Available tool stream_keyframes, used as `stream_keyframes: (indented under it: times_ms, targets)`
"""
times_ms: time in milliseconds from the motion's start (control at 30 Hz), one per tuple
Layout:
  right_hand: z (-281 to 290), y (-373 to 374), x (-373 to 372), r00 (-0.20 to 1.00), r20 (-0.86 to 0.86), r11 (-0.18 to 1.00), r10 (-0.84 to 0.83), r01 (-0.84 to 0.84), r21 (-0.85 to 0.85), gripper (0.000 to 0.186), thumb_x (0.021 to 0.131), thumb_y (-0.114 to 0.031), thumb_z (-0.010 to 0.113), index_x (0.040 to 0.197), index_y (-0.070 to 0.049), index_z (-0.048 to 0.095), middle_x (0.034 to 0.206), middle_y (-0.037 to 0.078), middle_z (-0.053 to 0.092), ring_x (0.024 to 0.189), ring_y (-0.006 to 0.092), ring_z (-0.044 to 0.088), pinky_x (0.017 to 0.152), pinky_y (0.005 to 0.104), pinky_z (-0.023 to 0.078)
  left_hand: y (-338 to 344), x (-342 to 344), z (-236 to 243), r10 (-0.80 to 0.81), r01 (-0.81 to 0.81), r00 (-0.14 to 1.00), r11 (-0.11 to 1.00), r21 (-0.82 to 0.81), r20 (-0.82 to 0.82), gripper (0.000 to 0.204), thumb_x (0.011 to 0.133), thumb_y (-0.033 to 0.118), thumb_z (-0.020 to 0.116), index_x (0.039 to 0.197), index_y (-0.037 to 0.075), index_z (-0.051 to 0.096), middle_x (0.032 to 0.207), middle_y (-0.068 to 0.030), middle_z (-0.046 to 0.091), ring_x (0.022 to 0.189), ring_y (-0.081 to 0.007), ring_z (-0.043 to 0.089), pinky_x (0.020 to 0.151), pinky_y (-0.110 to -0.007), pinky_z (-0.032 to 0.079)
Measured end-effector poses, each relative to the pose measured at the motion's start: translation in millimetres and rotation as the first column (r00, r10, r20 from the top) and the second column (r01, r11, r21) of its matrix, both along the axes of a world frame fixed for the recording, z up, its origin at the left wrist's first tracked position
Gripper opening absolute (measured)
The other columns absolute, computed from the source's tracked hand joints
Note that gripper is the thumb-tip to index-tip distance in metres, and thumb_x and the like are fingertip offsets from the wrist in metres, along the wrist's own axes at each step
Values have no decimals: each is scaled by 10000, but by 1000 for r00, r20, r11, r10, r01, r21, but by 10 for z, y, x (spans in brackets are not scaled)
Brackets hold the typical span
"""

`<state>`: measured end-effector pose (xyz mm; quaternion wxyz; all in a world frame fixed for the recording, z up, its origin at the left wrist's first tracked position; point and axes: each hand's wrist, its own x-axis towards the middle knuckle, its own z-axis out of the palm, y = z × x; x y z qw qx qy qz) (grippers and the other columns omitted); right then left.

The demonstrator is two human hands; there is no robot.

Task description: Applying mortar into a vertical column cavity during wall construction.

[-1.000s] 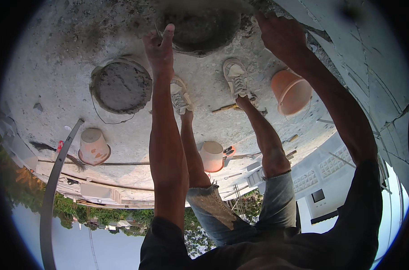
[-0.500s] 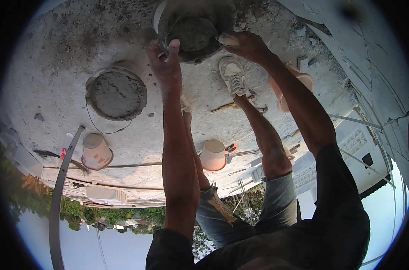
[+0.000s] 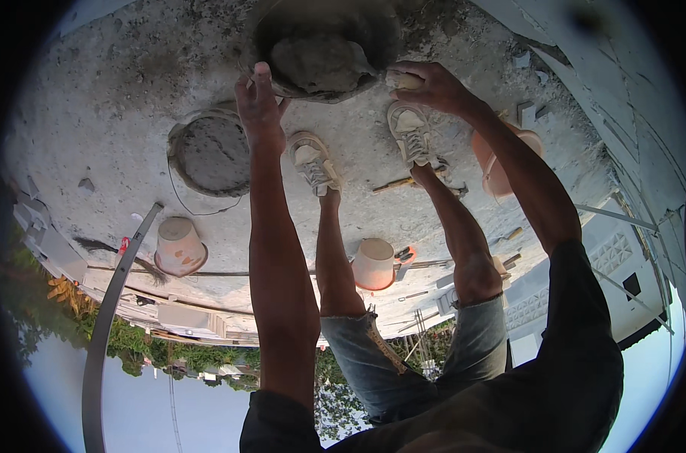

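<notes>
A dark round bucket (image 3: 264, 34) with a lump of wet grey mortar (image 3: 320, 64) inside stands at the top of the view. At its lower left edge is my left hand (image 3: 260, 113), fingers apart, with nothing seen in it. Whether it touches the rim I cannot tell. To the right of the bucket my right hand (image 3: 437, 87) is closed around a pale, rounded lump (image 3: 405, 80). What that lump is does not show clearly. A second bucket filled with grey mortar (image 3: 213, 153), its wire handle hanging down, stands left of my left forearm.
Upturned buckets stand on the rough concrete, one at the left (image 3: 180, 245) and one between my legs (image 3: 374, 264). An orange bucket (image 3: 494, 162) is partly behind my right forearm. A hammer-like tool (image 3: 396, 184) lies near my right shoe. A grey strap (image 3: 120, 302) crosses the left side.
The view has shifted, so the floor things sit farther right. My left hand has moved left, and my right hand, still holding the pale lump, is farther from the bucket rim.
</notes>
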<state>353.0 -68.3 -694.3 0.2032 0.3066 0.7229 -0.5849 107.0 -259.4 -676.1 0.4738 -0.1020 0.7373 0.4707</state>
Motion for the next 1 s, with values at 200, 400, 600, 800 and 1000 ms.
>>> stream_keyframes:
  times_ms: [200,400,600,800,1000]
  targets:
    - [610,4,-28,999,-48,1000,-25,26,7,566,818,-340,756,1286,-59,604,1045,141,702,921,204,685,840,330,538,-655,-166,114,174,-176,980,984,7,96,906,914,633,549,1547,150,118,1519,-157,271,1347,-344,406,1011,-502,467]
    - [2126,116,264,992,113,998,-63,64,-7,566,810,-252,769,1297,-36,579,1162,143,661,1048,204,626,937,343,480,-1318,729,1233,85,-61,963,993,-99,257,850,940,524,577,1557,216,79,1538,-140,241,1427,-344,287,1022,-559,432]
    - [4370,23,492,998,41,972,39,-47,232,580,739,-203,765,1271,-61,585,1181,182,630,1114,329,599,972,400,478,-2771,1340,2231,-107,122,991,973,-198,86,871,908,523,643,1554,179,171,1556,-184,281,1388,-325,367,971,-537,449]
    - [6813,-9,613,991,132,962,7,-43,269,581,730,-215,732,1253,-17,577,1037,174,659,1030,336,627,895,423,490,-2634,744,3506,-166,185,979,965,-183,116,868,906,533,633,1555,197,166,1549,-183,298,1373,-309,379,957,-528,459]
    - [8244,99,925,955,-284,904,82,48,424,562,716,-271,772,1176,6,607,940,106,672,748,256,668,693,366,532,-2246,164,4054,-118,114,992,991,-74,-49,933,858,628,630,1546,183,183,1558,-132,291,1354,-315,374,956,-527,463]
